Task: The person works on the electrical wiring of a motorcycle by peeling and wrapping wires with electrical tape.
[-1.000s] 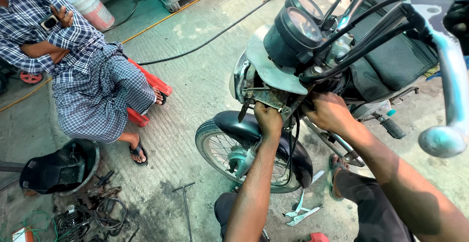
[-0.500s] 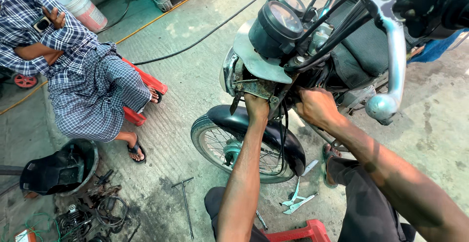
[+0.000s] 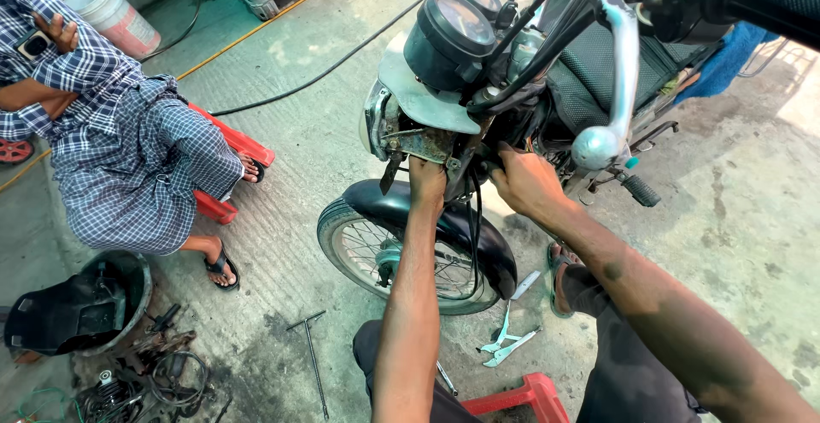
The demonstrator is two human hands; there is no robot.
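Observation:
A motorcycle [image 3: 547, 73] stands in front of me with its headlight removed, round gauges on top and a bare rusty bracket [image 3: 418, 141] under them. My left hand [image 3: 427, 177] reaches up under that bracket, fingers closed against the fork area above the black front fender [image 3: 401, 210]. My right hand [image 3: 521, 180] is pressed in beside the cables at the steering head, fingers curled on a part I cannot make out. Both forearms stretch up from the bottom of the view.
A person in a checked shirt and wrap [image 3: 120, 150] sits on a red stool at left. A T-handle wrench [image 3: 309, 350], pliers [image 3: 508, 342], a black helmet-like shell [image 3: 73, 308] and loose parts [image 3: 137, 380] lie on the concrete. A red stool [image 3: 512, 397] is under me.
The view has shifted closer and rightward along the motorcycle. Both hands stay at the steering head, the left still under the bracket.

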